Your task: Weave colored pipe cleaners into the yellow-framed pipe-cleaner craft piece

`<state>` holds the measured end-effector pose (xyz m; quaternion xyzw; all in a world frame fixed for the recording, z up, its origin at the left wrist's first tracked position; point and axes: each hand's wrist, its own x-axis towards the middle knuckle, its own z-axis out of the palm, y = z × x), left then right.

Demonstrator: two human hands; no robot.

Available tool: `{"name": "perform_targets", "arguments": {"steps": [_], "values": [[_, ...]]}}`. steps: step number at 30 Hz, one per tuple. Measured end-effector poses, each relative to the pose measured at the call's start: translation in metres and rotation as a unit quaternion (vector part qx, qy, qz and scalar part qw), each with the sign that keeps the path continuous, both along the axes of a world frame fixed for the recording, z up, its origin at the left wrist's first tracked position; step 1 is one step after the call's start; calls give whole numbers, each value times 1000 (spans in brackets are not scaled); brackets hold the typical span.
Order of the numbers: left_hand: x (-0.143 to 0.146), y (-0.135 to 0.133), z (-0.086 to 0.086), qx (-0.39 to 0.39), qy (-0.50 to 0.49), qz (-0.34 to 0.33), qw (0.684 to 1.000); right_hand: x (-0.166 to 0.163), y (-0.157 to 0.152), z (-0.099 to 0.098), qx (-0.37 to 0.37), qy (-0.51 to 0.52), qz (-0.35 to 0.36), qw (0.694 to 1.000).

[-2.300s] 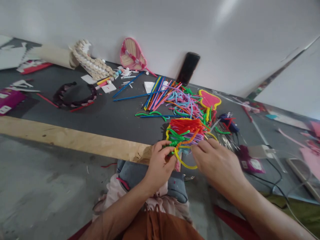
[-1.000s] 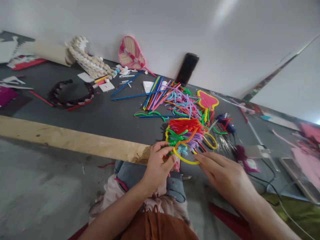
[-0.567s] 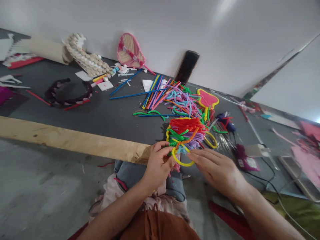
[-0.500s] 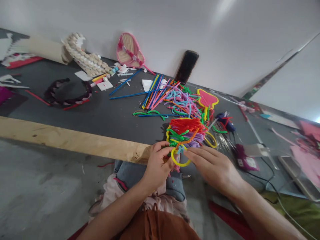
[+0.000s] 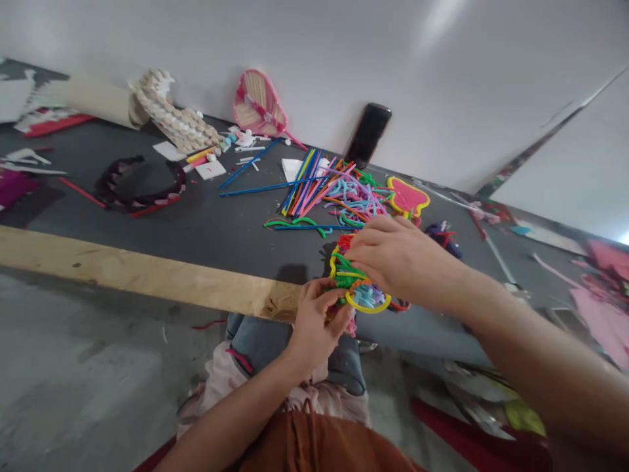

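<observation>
A woven piece of bent pipe cleaners (image 5: 358, 288) in red, green, yellow and purple sits at the near edge of the dark table (image 5: 216, 229). My left hand (image 5: 317, 321) is closed on its lower left corner, pinching it. My right hand (image 5: 396, 259) lies over the top of the piece with fingers curled down onto it, covering most of the red and purple part. A yellow loop (image 5: 367, 305) sticks out below my right hand.
A loose heap of coloured pipe cleaners (image 5: 334, 193) lies behind the piece, with a pink and yellow shape (image 5: 409, 197) to its right. A dark phone (image 5: 369, 134) leans on the wall. A dark headband (image 5: 140, 187) lies left. A wooden strip (image 5: 142, 275) edges the table.
My right hand has risen from below the piece and now lies over its top. The yellow loop has been pulled tighter against the piece. My left hand keeps its pinch.
</observation>
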<state>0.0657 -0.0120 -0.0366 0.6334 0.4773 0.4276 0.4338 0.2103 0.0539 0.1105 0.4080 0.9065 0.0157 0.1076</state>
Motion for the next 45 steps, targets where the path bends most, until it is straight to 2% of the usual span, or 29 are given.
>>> {"name": "perform_targets", "arguments": {"steps": [3, 6, 14, 19, 22, 25, 28, 31, 33, 37, 39, 43, 45], "values": [[-1, 1, 3, -4, 23, -16, 1000, -17, 19, -10, -60, -98, -8, 993], [-2, 2, 5, -1, 30, -22, 999, -27, 28, -18, -127, -146, 6, 981], [4, 0, 3, 59, 38, -5, 998, -40, 30, -15, -159, -92, 2, 983], [6, -1, 4, 62, 77, -3, 995, -58, 29, -14, -216, 5, 8, 976], [7, -1, 4, 49, 83, -22, 995, -67, 26, -13, -274, 89, -11, 957], [7, -1, 4, 49, 81, -27, 995, -69, 22, -12, -309, 208, -36, 927], [6, 0, 6, 54, 82, -2, 995, -66, 18, -11, -322, 334, -58, 884], [4, 2, 8, 42, 68, -3, 997, -59, 14, -9, -311, 445, -58, 838], [2, 3, 8, 35, 56, -22, 998, -52, 11, -7, -280, 497, -50, 820], [4, 3, 2, 58, 17, 2, 998, -35, 3, -1, -207, 567, -77, 794], [6, 3, -1, 61, -1, 17, 998, -26, -2, 2, -194, 585, -97, 781], [7, 3, 2, 46, 16, 14, 999, -16, -10, 4, -242, 572, -77, 780], [7, 3, 6, 33, 46, 1, 998, -16, -11, 2, -254, 556, -54, 790]]}}
